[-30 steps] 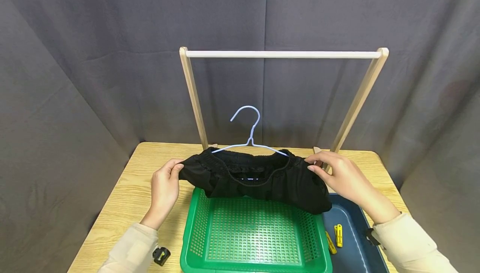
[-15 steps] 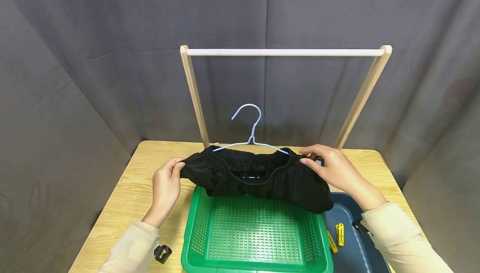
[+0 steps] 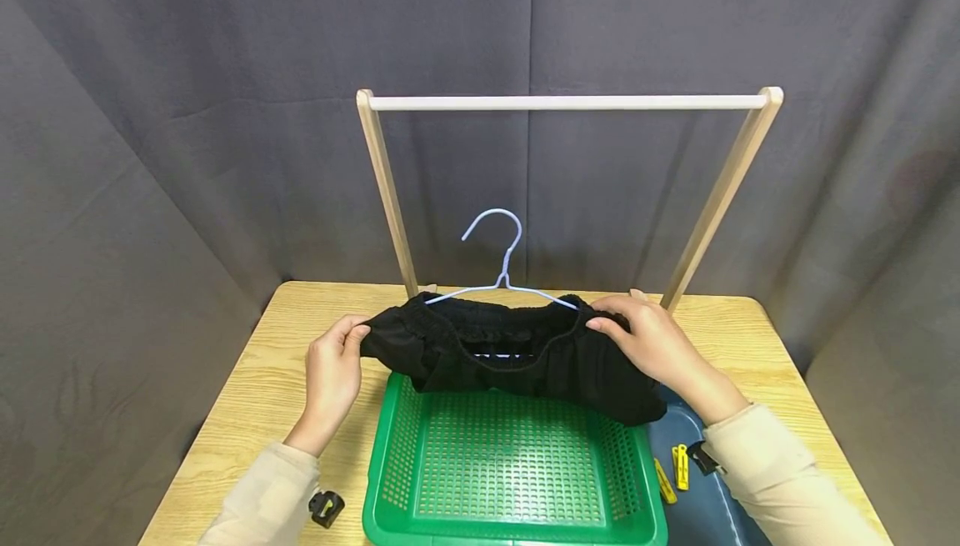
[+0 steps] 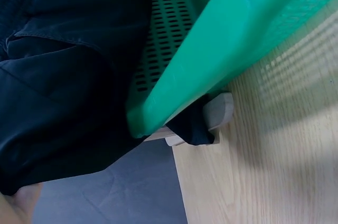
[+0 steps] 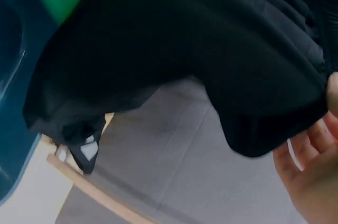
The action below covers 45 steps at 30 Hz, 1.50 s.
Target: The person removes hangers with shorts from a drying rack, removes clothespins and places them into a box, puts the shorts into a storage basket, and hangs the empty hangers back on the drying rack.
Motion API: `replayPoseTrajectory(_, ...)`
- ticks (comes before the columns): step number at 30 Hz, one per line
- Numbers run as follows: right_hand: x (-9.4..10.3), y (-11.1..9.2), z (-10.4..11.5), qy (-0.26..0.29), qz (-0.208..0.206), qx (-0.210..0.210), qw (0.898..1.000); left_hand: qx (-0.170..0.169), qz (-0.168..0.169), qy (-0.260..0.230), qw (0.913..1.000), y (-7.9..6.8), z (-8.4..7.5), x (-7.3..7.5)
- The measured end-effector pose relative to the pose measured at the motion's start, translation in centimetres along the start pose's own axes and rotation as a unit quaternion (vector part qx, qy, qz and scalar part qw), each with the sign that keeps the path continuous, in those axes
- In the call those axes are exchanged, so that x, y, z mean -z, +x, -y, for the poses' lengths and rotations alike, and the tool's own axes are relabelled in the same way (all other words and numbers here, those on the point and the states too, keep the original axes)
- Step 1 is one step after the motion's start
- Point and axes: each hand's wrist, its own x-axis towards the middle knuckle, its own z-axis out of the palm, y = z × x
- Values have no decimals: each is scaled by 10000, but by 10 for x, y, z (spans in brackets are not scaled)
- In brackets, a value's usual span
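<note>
A black garment with a gathered elastic waistband [image 3: 525, 381] hangs over the far part of the green basket. A pale blue wire hanger [image 3: 504, 271] has its arms inside the waist opening, its hook standing up above the cloth. My left hand [image 3: 334, 367] pinches the garment's left end between thumb and fingers, stretching it sideways. On the other side, my right hand [image 3: 651, 341] holds the cloth beside the waistband, near the hanger's right tip. In the right wrist view, the thumb presses the black cloth [image 5: 227, 65] with the fingers behind it.
The green basket [image 3: 372, 479] stands on the wooden table [image 3: 247, 400]. To its right, a dark blue tray [image 3: 697, 517] holds yellow clips [image 3: 681, 468]. A wooden rack with a white rail [image 3: 562, 102] rises behind the garment. A small black object [image 3: 326, 508] lies near my left sleeve.
My right hand has slid left along the garment, from its right part to beside the waistband. The left hand, hanger and cloth have stayed nearly in place.
</note>
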Motion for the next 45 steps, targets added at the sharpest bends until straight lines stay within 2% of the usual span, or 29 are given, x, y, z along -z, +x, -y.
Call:
replayPoseTrajectory(4,-3,1,3,278,-212,-168,9992,19,95,-174,9998,0,1,2)
replayPoseTrajectory(8,-4,0,5,508,-380,-435,9970,-122,168,-247,9995,2,0,5)
replayPoseTrajectory(15,-4,-4,7,984,-638,-1180,9861,-580,382,-98,9975,5,-1,7)
replayPoseTrajectory(21,-3,-4,9,1254,-805,-1437,9783,-1020,502,-72,9935,6,-5,11)
replayPoseTrajectory(28,-4,-4,12,1351,-928,-1493,9751,-1611,656,-16,9847,11,-16,16)
replayPoseTrajectory(37,-6,-3,13,1456,-1086,-1441,9727,-1712,1174,832,9747,18,-28,16)
replayPoseTrajectory(40,-7,-3,14,1491,-1095,-1460,9718,-1760,1172,1062,9716,19,-32,13)
replayPoseTrajectory(45,-6,-2,15,1501,-1094,-1482,9714,-1856,930,1260,9701,18,-36,6)
